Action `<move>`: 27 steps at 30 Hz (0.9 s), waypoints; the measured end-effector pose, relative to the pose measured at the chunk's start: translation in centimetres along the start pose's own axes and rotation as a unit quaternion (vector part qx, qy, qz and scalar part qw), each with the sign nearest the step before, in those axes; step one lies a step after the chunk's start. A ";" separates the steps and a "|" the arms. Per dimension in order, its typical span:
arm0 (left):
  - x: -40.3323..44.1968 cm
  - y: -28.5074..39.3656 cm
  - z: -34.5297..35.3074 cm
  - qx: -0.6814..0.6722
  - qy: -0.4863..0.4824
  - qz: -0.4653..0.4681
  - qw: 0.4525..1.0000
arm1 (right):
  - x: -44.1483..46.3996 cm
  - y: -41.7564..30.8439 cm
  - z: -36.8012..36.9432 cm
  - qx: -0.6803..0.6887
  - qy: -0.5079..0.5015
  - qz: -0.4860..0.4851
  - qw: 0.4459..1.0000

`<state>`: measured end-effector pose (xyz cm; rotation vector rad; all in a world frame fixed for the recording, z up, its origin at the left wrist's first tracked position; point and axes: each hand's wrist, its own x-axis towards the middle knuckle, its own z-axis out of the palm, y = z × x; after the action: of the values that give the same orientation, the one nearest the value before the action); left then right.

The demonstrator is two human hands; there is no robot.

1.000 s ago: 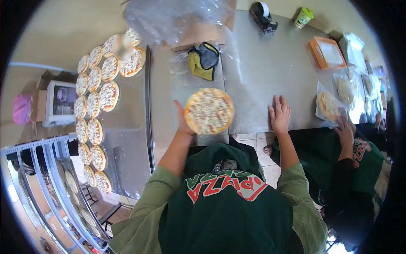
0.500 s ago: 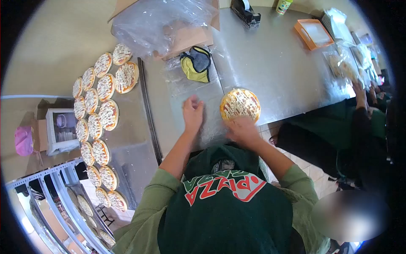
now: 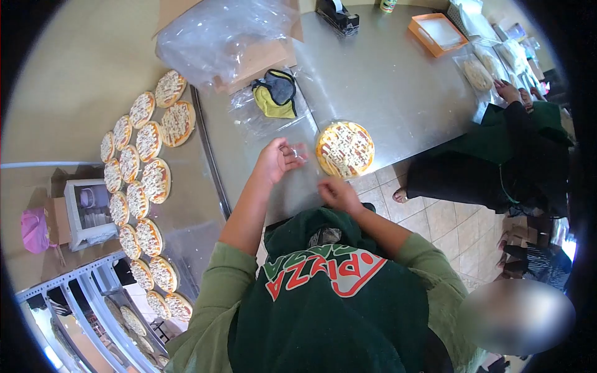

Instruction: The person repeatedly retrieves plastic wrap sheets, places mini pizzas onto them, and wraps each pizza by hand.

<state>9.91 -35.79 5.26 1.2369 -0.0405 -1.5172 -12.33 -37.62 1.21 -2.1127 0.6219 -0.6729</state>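
Note:
A round pizza (image 3: pixel 345 149) topped with white strips lies flat on the metal table, near its front edge. Left of it, my left hand (image 3: pixel 280 160) is over the tabletop, its fingers loosely curved and apart. Clear, shiny plastic shows at those fingertips; no firm grip on it can be made out. My right hand (image 3: pixel 339 194) is just below the pizza's lower edge, with curled fingers; whatever may be inside them is hidden. Above my left hand, a yellow and grey cloth item (image 3: pixel 274 94) rests on clear plastic wrap (image 3: pixel 245 115).
Rows of topped pizzas (image 3: pixel 149 141) cover the left table. A cardboard box (image 3: pixel 264 61) with plastic film (image 3: pixel 224 37), a tape dispenser (image 3: pixel 337 17) and an orange tray (image 3: pixel 437 35) stand farther back. At right, a co-worker's hand (image 3: pixel 508 92) is by bagged items (image 3: pixel 477 74).
The pizza went from my left hand to the table, where my right hand was on it half a second ago. My right hand has since come off it and curled. The view has shifted.

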 end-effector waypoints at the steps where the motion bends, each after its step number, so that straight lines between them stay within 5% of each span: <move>1: -0.6 -0.1 0.6 -0.104 -0.039 0.002 0.994 | 0.0 -1.0 -2.0 0.047 0.069 0.108 0.991; 2: -0.7 -0.9 1.0 -0.097 0.006 0.016 0.995 | -0.1 -1.5 -3.7 0.177 0.127 0.238 0.947; 3: -0.6 -2.1 1.5 -0.090 0.051 0.031 0.994 | -0.5 0.5 -4.8 0.295 0.203 0.236 0.903; 5: -0.7 -4.2 2.0 -0.068 0.103 0.035 0.992 | -0.5 3.0 -9.0 0.052 0.247 0.183 0.950; 6: -0.9 -5.1 2.0 -0.052 0.112 0.022 0.992 | -0.1 3.8 -11.1 -0.015 0.245 0.238 0.940; 7: -1.1 -5.7 2.1 -0.035 0.122 0.009 0.992 | 0.1 5.9 -13.2 -0.209 0.240 0.170 0.933; 9: -2.5 -5.4 4.8 0.113 0.096 0.040 0.988 | 1.2 7.5 -15.7 -0.361 0.262 0.160 0.881; 13: -1.0 -6.2 10.2 0.158 0.080 0.116 0.977 | 2.6 10.4 -17.6 -0.339 0.134 0.283 0.887; 17: 1.1 -7.3 12.5 0.216 0.033 0.200 0.955 | 3.2 11.3 -18.4 -0.206 0.140 0.321 0.914; 20: 0.5 -7.4 8.1 0.512 0.016 0.415 0.752 | 3.5 10.4 -18.3 -0.159 0.172 0.314 0.920; 23: 0.0 -6.7 5.8 0.666 0.076 0.470 0.574 | 4.6 6.6 -17.8 -0.110 0.177 0.262 0.942; 27: 1.3 -7.0 5.7 0.746 0.028 0.404 0.529 | 5.3 0.0 -13.8 -0.124 0.112 0.111 0.980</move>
<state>1.28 -37.33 2.78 2.0073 -1.9520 -0.2497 -17.36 -48.56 9.78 -2.1641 1.0986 -0.7424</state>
